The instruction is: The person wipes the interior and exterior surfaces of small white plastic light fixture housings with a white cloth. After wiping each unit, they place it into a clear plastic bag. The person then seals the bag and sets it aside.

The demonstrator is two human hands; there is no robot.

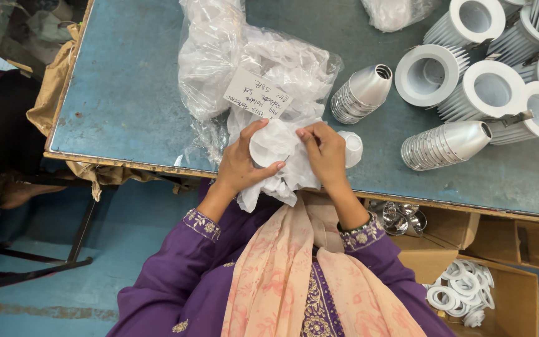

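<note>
Nearest, at six o'clock, a cardboard box (519,293) of white rings (463,290) sat by the person's knees. At the table edge (126,163), the left hand (239,163) and right hand (324,153) were both closed on a white cloth (276,178) wrapped about a white cup-shaped reflector (268,146), the fingers curled around it at the centre. Another small white cup (352,148) lay just at three o'clock of the right hand. Beyond, at twelve o'clock, lay a crumpled clear plastic bag (251,56) with a paper label (258,93). At two o'clock stood finned lamp housings (469,81), seemingly awaiting parts; most work looked undone. The cloth hid much of the reflector.
</note>
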